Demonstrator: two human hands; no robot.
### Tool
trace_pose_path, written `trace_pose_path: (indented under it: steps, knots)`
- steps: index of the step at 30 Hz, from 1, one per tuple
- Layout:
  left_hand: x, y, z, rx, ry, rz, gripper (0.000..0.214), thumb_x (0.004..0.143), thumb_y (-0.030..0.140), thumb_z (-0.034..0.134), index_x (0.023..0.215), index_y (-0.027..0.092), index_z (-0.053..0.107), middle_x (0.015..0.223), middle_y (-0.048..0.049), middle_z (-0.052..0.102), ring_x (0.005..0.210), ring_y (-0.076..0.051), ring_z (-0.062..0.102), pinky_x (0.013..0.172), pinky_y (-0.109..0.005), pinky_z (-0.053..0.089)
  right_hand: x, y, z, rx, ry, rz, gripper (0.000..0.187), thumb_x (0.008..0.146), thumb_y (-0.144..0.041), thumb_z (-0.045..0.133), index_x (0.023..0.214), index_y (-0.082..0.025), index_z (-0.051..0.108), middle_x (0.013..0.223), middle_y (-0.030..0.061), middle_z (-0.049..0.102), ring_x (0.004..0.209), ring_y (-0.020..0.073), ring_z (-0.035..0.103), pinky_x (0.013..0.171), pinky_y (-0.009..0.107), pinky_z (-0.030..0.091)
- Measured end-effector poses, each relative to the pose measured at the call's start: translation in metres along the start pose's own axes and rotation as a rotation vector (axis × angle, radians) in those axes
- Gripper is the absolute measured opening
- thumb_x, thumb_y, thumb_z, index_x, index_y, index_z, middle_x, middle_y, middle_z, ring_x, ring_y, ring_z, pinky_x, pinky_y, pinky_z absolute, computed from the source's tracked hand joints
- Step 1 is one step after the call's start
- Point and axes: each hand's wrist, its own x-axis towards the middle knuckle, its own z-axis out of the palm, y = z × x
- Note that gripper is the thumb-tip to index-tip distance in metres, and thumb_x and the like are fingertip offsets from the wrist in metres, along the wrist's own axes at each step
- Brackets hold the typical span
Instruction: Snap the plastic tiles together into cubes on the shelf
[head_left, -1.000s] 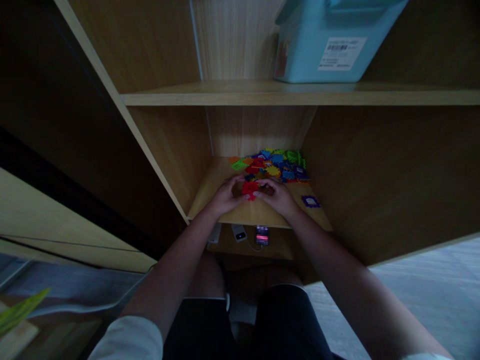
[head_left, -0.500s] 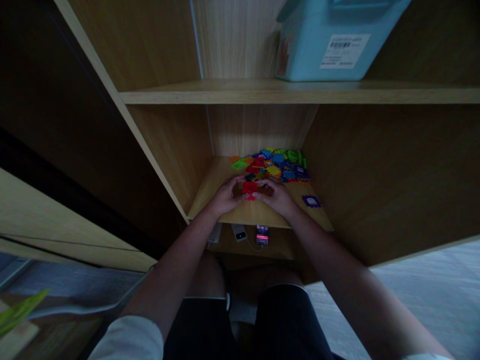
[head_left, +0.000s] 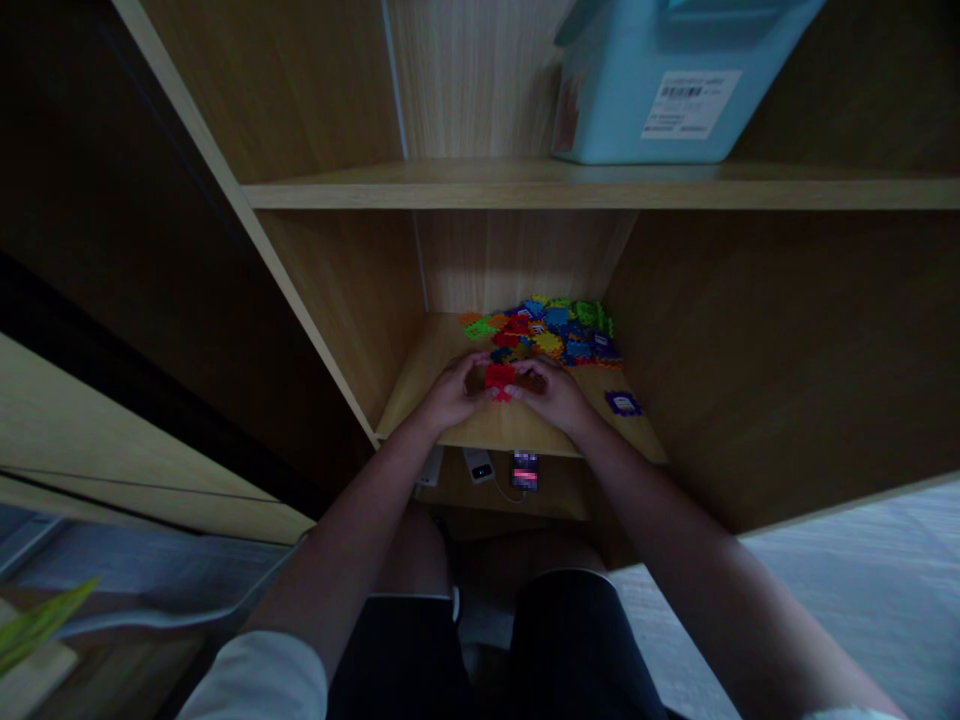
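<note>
Between my two hands is a red toothed building piece [head_left: 500, 378], held over the front part of the lower shelf board [head_left: 480, 432]. My left hand [head_left: 454, 390] pinches its left side, thumb toward me. From the right, my right hand [head_left: 556, 394] grips the same piece with thumb and fingers. Whether it is one piece or several joined is too small to tell. Just behind my fingers lies a heap of colourful interlocking pieces [head_left: 549, 342] in red, yellow, blue, green and orange. A single purple piece [head_left: 622, 403] rests apart, right of my right hand.
On the upper shelf [head_left: 480, 193] stands a light blue plastic bin [head_left: 622, 100] with a white label. Under the lower board are a lit phone [head_left: 525, 470] on a cable and a white device [head_left: 478, 466]. Wooden cabinet walls [head_left: 337, 300] close in both sides.
</note>
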Motion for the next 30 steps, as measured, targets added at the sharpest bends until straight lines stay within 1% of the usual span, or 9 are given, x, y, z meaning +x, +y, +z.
trace_pose_path:
  steps: [7, 10, 12, 15, 18, 21, 24, 26, 30]
  knots:
    - [0.0, 0.004, -0.001, -0.003, -0.009, -0.002, 0.065, 0.086, 0.043, 0.085, 0.143, 0.023, 0.059, 0.14, -0.013, 0.069, 0.134, -0.032, 0.062, 0.119, -0.052, 0.046, 0.0, -0.001, -0.001, -0.005, 0.008, 0.004, 0.042, 0.089, -0.057, 0.079, 0.118, -0.028, 0.073, 0.109, 0.0067, 0.073, 0.1, 0.0258, 0.069, 0.091, 0.043, 0.057]
    - [0.0, 0.007, -0.003, 0.01, -0.006, -0.001, 0.065, 0.087, 0.043, 0.084, 0.143, 0.024, 0.058, 0.139, -0.0122, 0.069, 0.135, -0.031, 0.062, 0.119, -0.052, 0.046, -0.001, -0.004, -0.003, -0.005, 0.044, 0.006, 0.039, 0.094, -0.058, 0.073, 0.117, -0.027, 0.072, 0.113, 0.0076, 0.073, 0.103, 0.0256, 0.069, 0.092, 0.042, 0.057]
    - [-0.001, 0.009, -0.004, 0.011, 0.014, -0.001, 0.055, 0.092, 0.043, 0.077, 0.141, 0.025, 0.06, 0.14, -0.0113, 0.069, 0.136, -0.03, 0.061, 0.12, -0.051, 0.046, -0.001, -0.007, -0.005, -0.013, 0.09, 0.015, 0.036, 0.1, -0.059, 0.064, 0.114, -0.026, 0.072, 0.112, 0.0082, 0.074, 0.103, 0.0252, 0.069, 0.093, 0.041, 0.057]
    - [-0.001, 0.012, -0.005, -0.001, 0.056, -0.018, 0.036, 0.103, 0.041, 0.061, 0.135, 0.025, 0.063, 0.14, -0.0098, 0.069, 0.137, -0.026, 0.061, 0.121, -0.049, 0.045, -0.001, -0.007, -0.009, -0.051, 0.183, 0.047, 0.04, 0.106, -0.06, 0.051, 0.108, -0.026, 0.072, 0.109, 0.0093, 0.075, 0.103, 0.0262, 0.07, 0.096, 0.043, 0.056]
    - [0.0, 0.011, -0.005, -0.008, 0.094, -0.045, 0.029, 0.107, 0.037, 0.052, 0.13, 0.024, 0.064, 0.14, -0.0093, 0.069, 0.135, -0.024, 0.061, 0.121, -0.048, 0.045, -0.002, -0.003, -0.011, -0.098, 0.242, 0.084, 0.044, 0.107, -0.06, 0.046, 0.105, -0.025, 0.072, 0.107, 0.0106, 0.075, 0.104, 0.0285, 0.069, 0.098, 0.046, 0.054]
    - [0.0, 0.009, -0.004, 0.008, 0.118, -0.053, 0.024, 0.104, 0.03, 0.053, 0.125, 0.024, 0.064, 0.134, -0.0089, 0.071, 0.131, -0.024, 0.063, 0.118, -0.047, 0.047, -0.003, 0.002, -0.011, -0.117, 0.253, 0.105, 0.046, 0.108, -0.06, 0.043, 0.105, -0.024, 0.072, 0.107, 0.011, 0.075, 0.104, 0.0291, 0.07, 0.098, 0.046, 0.054]
    - [-0.001, 0.007, -0.005, 0.052, 0.117, -0.051, 0.025, 0.094, 0.017, 0.059, 0.118, 0.022, 0.064, 0.125, -0.008, 0.072, 0.123, -0.024, 0.065, 0.113, -0.046, 0.05, -0.003, 0.003, -0.011, -0.136, 0.253, 0.098, 0.047, 0.109, -0.059, 0.041, 0.104, -0.024, 0.073, 0.105, 0.0111, 0.075, 0.102, 0.0287, 0.07, 0.098, 0.044, 0.054]
    - [-0.001, 0.007, -0.005, 0.088, 0.12, -0.061, 0.028, 0.088, 0.011, 0.059, 0.113, 0.022, 0.064, 0.12, -0.0072, 0.072, 0.119, -0.024, 0.066, 0.11, -0.045, 0.052, -0.003, 0.002, -0.011, -0.162, 0.247, 0.095, 0.049, 0.11, -0.059, 0.04, 0.102, -0.023, 0.073, 0.102, 0.0114, 0.075, 0.099, 0.0287, 0.07, 0.095, 0.044, 0.055]
    - [0.0, 0.007, -0.003, 0.139, 0.124, -0.128, 0.022, 0.085, 0.01, 0.059, 0.102, 0.022, 0.065, 0.11, -0.0059, 0.074, 0.109, -0.024, 0.067, 0.103, -0.045, 0.054, -0.002, 0.0, -0.011, -0.21, 0.233, 0.09, 0.054, 0.11, -0.059, 0.035, 0.098, -0.023, 0.074, 0.097, 0.0121, 0.074, 0.095, 0.0291, 0.069, 0.092, 0.044, 0.055]
